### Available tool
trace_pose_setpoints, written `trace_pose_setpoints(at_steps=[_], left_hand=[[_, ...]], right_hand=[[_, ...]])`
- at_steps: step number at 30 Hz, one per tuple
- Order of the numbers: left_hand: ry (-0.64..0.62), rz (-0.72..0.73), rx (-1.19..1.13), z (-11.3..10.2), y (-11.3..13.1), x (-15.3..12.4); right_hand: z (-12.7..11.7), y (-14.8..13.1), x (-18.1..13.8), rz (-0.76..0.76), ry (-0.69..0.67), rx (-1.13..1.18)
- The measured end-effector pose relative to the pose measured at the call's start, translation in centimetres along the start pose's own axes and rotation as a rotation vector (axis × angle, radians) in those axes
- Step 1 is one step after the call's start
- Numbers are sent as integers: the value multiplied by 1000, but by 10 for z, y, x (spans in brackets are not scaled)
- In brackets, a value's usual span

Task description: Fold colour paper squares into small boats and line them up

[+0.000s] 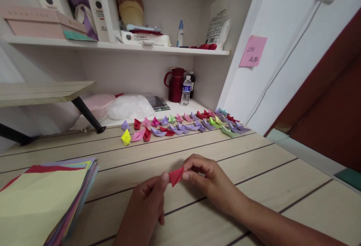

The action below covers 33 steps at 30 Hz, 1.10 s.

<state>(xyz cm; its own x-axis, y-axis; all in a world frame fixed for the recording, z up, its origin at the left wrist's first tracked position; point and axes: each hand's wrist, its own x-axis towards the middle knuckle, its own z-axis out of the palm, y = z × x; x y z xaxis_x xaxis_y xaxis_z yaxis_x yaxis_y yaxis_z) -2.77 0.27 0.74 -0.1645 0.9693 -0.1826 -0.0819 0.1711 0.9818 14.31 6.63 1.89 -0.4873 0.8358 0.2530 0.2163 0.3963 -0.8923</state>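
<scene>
A small folded piece of red paper (176,176) is held just above the wooden tabletop, between both hands. My left hand (150,197) pinches its left corner between thumb and fingers. On the other side, my right hand (205,176) grips the right end with thumb and index finger. The paper has a triangular shape with a crease down its middle and a point facing down. Beyond the hands, several small folded paper boats (159,132) in purple, red, pink, green and yellow stand in rows along the far part of the table.
A stack of coloured paper sheets (42,189) lies at the left. Behind the boats are a dark red jug (176,86), a water bottle (186,91) and a white plastic bag (129,107). A small raised stand (45,91) with black legs is at the left back.
</scene>
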Motion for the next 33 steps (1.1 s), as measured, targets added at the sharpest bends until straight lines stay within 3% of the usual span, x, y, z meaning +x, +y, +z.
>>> trace_pose_setpoints(at_steps=[7, 18, 25, 30, 33], left_hand=[[-7, -27, 28, -4, -3, 5], [86, -126, -155, -10, -4, 8], [-68, -185, -312, -4, 16, -12], [-228, -237, -305, 4, 6, -11], [-250, -249, -274, 3, 1, -12]], right_hand=[[0, -8, -6, -256, -28, -253], [5, -9, -8, -239, -13, -53], [14, -9, -15, -183, -95, 36], [17, -9, -14, -144, -80, 80], [17, -9, -13, -137, -3, 52]])
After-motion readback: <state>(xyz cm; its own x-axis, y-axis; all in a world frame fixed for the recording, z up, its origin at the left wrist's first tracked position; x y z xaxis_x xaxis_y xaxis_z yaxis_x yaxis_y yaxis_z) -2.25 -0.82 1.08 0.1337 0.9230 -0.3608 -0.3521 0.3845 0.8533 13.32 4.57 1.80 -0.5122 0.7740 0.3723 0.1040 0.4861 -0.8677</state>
